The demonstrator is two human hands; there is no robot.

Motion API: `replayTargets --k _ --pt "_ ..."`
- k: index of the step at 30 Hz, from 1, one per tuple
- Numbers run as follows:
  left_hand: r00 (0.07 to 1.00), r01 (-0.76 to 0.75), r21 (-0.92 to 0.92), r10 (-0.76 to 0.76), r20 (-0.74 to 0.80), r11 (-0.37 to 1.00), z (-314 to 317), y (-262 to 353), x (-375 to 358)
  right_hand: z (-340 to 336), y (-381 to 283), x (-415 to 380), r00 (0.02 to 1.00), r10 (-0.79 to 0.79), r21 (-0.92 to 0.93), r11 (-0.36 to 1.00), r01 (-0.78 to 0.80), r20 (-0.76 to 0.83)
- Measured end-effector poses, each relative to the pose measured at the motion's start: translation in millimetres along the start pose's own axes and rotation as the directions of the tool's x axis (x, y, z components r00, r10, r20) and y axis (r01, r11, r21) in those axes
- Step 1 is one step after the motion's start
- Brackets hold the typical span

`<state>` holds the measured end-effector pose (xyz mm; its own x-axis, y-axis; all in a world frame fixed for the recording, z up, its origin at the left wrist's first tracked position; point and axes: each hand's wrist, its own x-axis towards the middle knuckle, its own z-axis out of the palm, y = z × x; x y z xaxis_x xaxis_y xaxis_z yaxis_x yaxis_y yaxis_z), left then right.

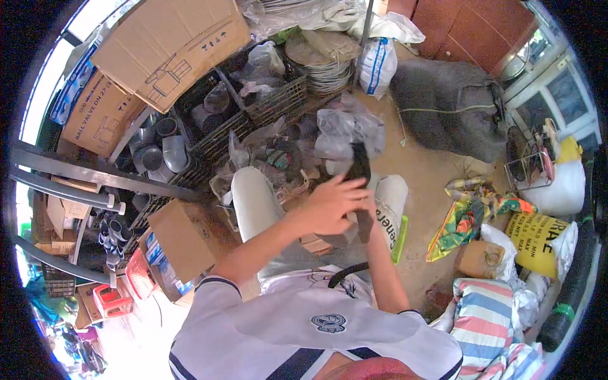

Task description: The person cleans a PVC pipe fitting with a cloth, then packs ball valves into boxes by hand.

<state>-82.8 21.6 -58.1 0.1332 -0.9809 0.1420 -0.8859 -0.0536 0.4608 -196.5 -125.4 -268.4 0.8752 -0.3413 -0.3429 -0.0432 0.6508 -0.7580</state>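
Observation:
In the head view, my left hand (pixel 335 204) reaches across my lap with its fingers apart, over or against a long dark object (pixel 360 166). My right hand (pixel 370 206) is close beside it, partly covered by the left, and seems wrapped around that dark object; its fingers are mostly hidden. The object's upper end points away from me, and its kind cannot be made out. A black curved hose-like piece (pixel 348 272) lies at my waist. Clear plastic bags (pixel 348 133) and loose small items lie on the floor just past my knees.
Black crates (pixel 272 95) with grey pipe fittings (pixel 174 152) stand ahead and left. An open cardboard box (pixel 190 240) is by my left side. Ahead sits a wire coil (pixel 329 76). On the right are a dark bundle (pixel 449 107), a yellow sack (pixel 538 244) and a striped sack (pixel 484 310).

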Motion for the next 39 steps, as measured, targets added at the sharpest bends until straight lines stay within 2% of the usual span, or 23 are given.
replayTargets --k 1,3,4,6,7,8,9,11,12,14,19,21,22,24,25,27,28,30,31,33,34,37,39 --pt "1.0 0.008 -0.001 -0.008 0.001 1.0 10.1 9.1 -5.4 -17.7 14.7 11.2 1.0 0.007 0.0 1.0 -0.007 0.003" --pt "0.995 0.096 0.009 -0.096 -0.033 0.995 29.4 18.9 -12.3 -40.6 26.2 30.1 0.96 0.01 -0.37 0.924 0.099 0.281" --pt "0.994 0.106 0.009 -0.106 -0.006 0.994 30.0 15.3 -12.5 -28.6 16.8 28.1 0.957 0.011 -0.37 0.923 0.102 0.291" --pt "0.987 0.129 0.015 -0.127 -0.095 0.992 12.2 6.1 -9.8 35.4 -29.9 -6.0 0.983 0.142 0.096 0.983 -0.154 0.119" --pt "0.974 0.141 0.013 -0.136 -0.179 0.99 3.5 -0.3 -8.8 60.8 -45.3 -19.5 0.969 0.239 0.343 0.907 -0.243 0.055" --pt "0.942 0.157 0.072 -0.127 -0.309 0.985 6.7 -12.9 -11.8 73.7 -50.1 -23.7 1.0 0.002 0.017 1.0 -0.002 -0.001" --pt "0.943 0.16 0.073 -0.13 -0.307 0.984 6.7 -25.4 -12.2 70.7 -45.9 -22.7 1.0 0.005 0.019 1.0 -0.005 0.0" --pt "0.776 0.256 -0.146 -0.293 -0.558 0.956 2.1 -45.1 -9.4 61.9 -38.7 -15.6 0.986 -0.127 -0.282 0.947 0.154 0.111" --pt "0.776 0.258 -0.143 -0.293 -0.558 0.955 -1.7 -45.9 -8.3 70.1 -46.7 -19.1 0.998 -0.029 -0.178 0.983 0.038 0.053" --pt "0.816 0.422 -0.364 -0.523 -0.248 0.831 -7.9 -44.8 -3.6 75.1 -41.5 -22.8 1.0 -0.009 -0.117 0.993 0.011 0.025" --pt "0.803 0.4 -0.258 -0.472 -0.364 0.879 4.8 -37.4 9.8 82.5 -44.0 -32.0 1.0 0.022 -0.048 0.999 -0.022 -0.007" --pt "0.699 0.587 -0.161 -0.597 -0.395 0.794 7.5 -35.0 15.8 92.3 -55.0 -39.8 1.0 0.006 -0.103 0.995 -0.006 -0.001" --pt "0.7 0.586 -0.16 -0.596 -0.394 0.794 6.7 -35.5 19.9 93.3 -53.7 -37.3 1.0 0.005 -0.102 0.995 -0.005 -0.003" --pt "0.64 0.69 -0.108 -0.674 -0.369 0.715 2.4 -36.8 26.6 98.7 -52.9 -34.3 0.985 -0.152 -0.424 0.899 0.107 -0.075" --pt "0.641 0.69 -0.107 -0.673 -0.37 0.716 -0.6 -36.9 28.9 103.8 -56.7 -33.3 0.985 -0.154 -0.424 0.899 0.109 -0.074" --pt "0.687 0.673 -0.094 -0.667 -0.288 0.734 -3.8 -36.4 31.9 112.8 -66.5 -35.3 0.936 -0.349 -0.501 0.818 0.281 -0.045" --pt "0.687 0.673 -0.094 -0.668 -0.287 0.733 -2.6 -37.8 30.8 109.3 -69.7 -35.1 0.936 -0.348 -0.501 0.819 0.28 -0.046" --pt "0.845 0.399 -0.15 -0.426 -0.322 0.905 -3.1 -45.4 26.7 95.2 -80.8 -30.5 0.945 -0.325 -0.444 0.84 0.311 0.049" --pt "0.847 0.397 -0.149 -0.424 -0.319 0.905 -11.7 -40.4 26.0 85.5 -78.4 -27.3 0.944 -0.326 -0.443 0.841 0.311 0.044" --pt "0.898 0.172 -0.195 -0.235 -0.371 0.966 -28.7 -29.1 25.4 68.1 -70.1 -19.9 0.983 -0.139 -0.241 0.957 0.165 0.12" --pt "0.906 0.173 -0.253 -0.254 -0.338 0.952 -30.4 -27.8 23.5 64.1 -68.9 -19.7 0.991 -0.104 -0.22 0.968 0.12 0.085" --pt "0.926 0.153 -0.219 -0.218 -0.31 0.964 -43.3 -29.4 14.8 64.3 -78.6 -22.9 0.994 -0.068 -0.103 0.992 0.077 0.083" --pt "0.917 0.092 -0.222 -0.17 -0.362 0.971 -40.8 -38.4 7.4 60.8 -78.8 -26.2 0.998 -0.064 -0.086 0.994 0.064 0.003"
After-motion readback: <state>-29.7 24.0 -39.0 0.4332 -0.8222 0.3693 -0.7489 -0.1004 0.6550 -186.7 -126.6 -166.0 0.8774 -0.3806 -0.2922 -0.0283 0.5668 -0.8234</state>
